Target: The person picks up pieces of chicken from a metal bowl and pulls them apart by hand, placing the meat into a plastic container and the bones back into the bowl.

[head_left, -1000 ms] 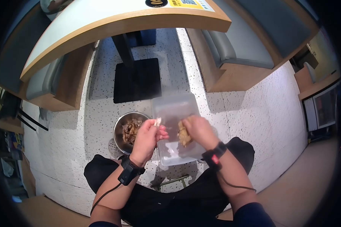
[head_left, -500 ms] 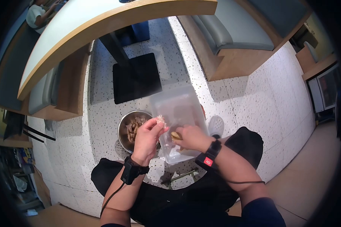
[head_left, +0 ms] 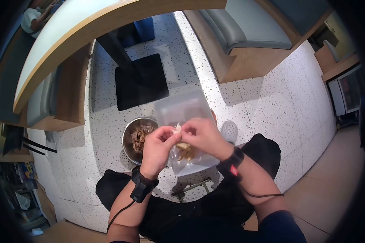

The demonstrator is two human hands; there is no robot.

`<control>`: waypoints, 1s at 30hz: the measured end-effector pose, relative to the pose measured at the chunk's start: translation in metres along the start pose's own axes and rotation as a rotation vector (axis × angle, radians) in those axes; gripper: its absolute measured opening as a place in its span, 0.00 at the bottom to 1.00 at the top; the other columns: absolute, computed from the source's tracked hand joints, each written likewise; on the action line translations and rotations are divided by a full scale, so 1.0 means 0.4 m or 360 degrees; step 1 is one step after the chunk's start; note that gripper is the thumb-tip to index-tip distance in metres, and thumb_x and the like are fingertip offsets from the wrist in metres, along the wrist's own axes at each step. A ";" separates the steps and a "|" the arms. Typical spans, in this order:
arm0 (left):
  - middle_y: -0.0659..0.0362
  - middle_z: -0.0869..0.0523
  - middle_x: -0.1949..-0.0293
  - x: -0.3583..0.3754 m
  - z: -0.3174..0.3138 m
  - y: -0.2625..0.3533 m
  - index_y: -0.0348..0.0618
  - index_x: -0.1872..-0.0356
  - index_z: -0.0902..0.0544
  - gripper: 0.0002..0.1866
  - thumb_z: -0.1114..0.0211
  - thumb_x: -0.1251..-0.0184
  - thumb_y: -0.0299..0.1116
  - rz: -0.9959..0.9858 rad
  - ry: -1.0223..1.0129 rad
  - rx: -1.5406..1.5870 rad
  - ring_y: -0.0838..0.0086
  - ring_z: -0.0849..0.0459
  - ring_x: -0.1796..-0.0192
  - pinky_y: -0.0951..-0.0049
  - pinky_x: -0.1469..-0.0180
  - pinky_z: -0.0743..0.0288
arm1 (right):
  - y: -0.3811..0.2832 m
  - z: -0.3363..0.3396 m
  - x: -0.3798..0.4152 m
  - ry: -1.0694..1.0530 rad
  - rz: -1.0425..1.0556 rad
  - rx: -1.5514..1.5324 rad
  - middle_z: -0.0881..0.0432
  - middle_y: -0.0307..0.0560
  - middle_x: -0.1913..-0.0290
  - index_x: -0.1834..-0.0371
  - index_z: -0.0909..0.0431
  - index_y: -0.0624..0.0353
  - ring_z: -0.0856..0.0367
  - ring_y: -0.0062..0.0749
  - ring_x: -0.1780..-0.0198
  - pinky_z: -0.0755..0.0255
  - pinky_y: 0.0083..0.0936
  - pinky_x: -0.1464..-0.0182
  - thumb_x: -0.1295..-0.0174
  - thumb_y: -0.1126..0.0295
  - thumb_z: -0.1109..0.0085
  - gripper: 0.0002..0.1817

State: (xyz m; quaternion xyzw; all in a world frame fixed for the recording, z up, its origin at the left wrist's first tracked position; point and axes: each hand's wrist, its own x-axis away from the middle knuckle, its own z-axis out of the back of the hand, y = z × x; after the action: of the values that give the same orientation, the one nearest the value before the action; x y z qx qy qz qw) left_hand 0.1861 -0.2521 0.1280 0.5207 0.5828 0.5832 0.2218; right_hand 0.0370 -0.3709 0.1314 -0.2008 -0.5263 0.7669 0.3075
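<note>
A small, ragged whitish piece is pinched between the thumb and fingertips of my left hand. My right hand meets it from the other side, thumb and fingers closed at the same piece. Both hands are over a translucent plastic tub on the floor. Inside the tub, below my fingers, lie several yellowish-brown pieces. Left of the tub, a round steel bowl holds a heap of brown, meat-like pieces; my left hand overlaps its right side.
A table with a wooden edge arches overhead, standing on a black base plate. Padded benches flank it on speckled floor tiles. My pale perforated shoe is right of the tub. A person sits far left.
My right hand has let go of a yellowish-brown piece in the tub and risen to meet my left fingertips at the whitish piece. The view has shifted slightly.
</note>
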 end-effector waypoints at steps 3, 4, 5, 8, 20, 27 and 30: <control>0.60 0.10 0.59 0.008 -0.003 0.005 0.34 0.51 0.14 0.08 0.30 0.26 0.23 -0.0008 -0.0049 0.0062 0.82 0.13 0.58 0.80 0.51 0.19 | -0.003 0.007 -0.001 0.0002 0.0030 0.0042 0.14 0.52 0.70 0.64 0.11 0.64 0.14 0.42 0.69 0.20 0.33 0.61 0.42 0.66 0.29 0.12; 0.60 0.10 0.59 0.011 -0.004 0.010 0.34 0.51 0.14 0.08 0.30 0.26 0.23 -0.0009 -0.0047 0.0063 0.82 0.13 0.58 0.80 0.51 0.19 | -0.001 0.009 -0.005 0.0000 0.0031 0.0043 0.14 0.52 0.70 0.64 0.11 0.64 0.14 0.42 0.69 0.20 0.33 0.61 0.42 0.66 0.29 0.12; 0.61 0.11 0.59 0.016 -0.005 0.016 0.36 0.51 0.14 0.07 0.30 0.27 0.24 0.0010 -0.0053 0.0089 0.81 0.14 0.57 0.79 0.50 0.20 | 0.003 0.012 -0.010 0.0091 -0.0015 0.0097 0.14 0.53 0.70 0.65 0.11 0.65 0.13 0.43 0.68 0.20 0.32 0.61 0.42 0.66 0.29 0.11; 0.62 0.12 0.58 0.020 -0.001 0.023 0.37 0.51 0.15 0.07 0.30 0.27 0.24 0.0028 -0.0026 0.0183 0.80 0.15 0.57 0.80 0.51 0.23 | 0.029 0.025 -0.022 0.0192 -0.0100 0.0190 0.13 0.51 0.68 0.63 0.12 0.66 0.13 0.36 0.68 0.20 0.28 0.61 0.39 0.67 0.30 0.11; 0.60 0.11 0.58 0.013 -0.008 0.023 0.31 0.45 0.15 0.13 0.31 0.26 0.23 -0.0058 0.0070 0.0038 0.80 0.15 0.59 0.79 0.54 0.21 | -0.018 0.020 -0.004 -0.0170 -0.0279 -0.0345 0.12 0.43 0.67 0.56 0.12 0.68 0.16 0.20 0.65 0.21 0.25 0.60 0.33 0.64 0.30 0.15; 0.61 0.11 0.61 0.024 -0.014 0.031 0.35 0.53 0.16 0.06 0.31 0.28 0.21 -0.0002 0.0030 -0.0306 0.82 0.15 0.61 0.81 0.56 0.21 | -0.023 0.027 -0.004 -0.0123 0.0096 0.0177 0.14 0.53 0.71 0.63 0.14 0.67 0.14 0.35 0.70 0.21 0.29 0.63 0.44 0.67 0.27 0.13; 0.62 0.11 0.62 0.026 0.003 0.031 0.36 0.54 0.15 0.06 0.30 0.28 0.22 -0.0006 -0.0080 -0.0203 0.83 0.15 0.62 0.82 0.57 0.21 | -0.022 0.048 -0.009 -0.0160 -0.0069 0.0215 0.15 0.49 0.69 0.59 0.13 0.66 0.16 0.30 0.68 0.22 0.27 0.60 0.43 0.66 0.27 0.15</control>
State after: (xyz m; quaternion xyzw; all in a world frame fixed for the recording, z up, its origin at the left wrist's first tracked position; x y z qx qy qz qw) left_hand 0.1877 -0.2455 0.1426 0.5188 0.5397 0.6055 0.2701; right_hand 0.0296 -0.3842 0.1467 -0.1294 -0.4924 0.8030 0.3100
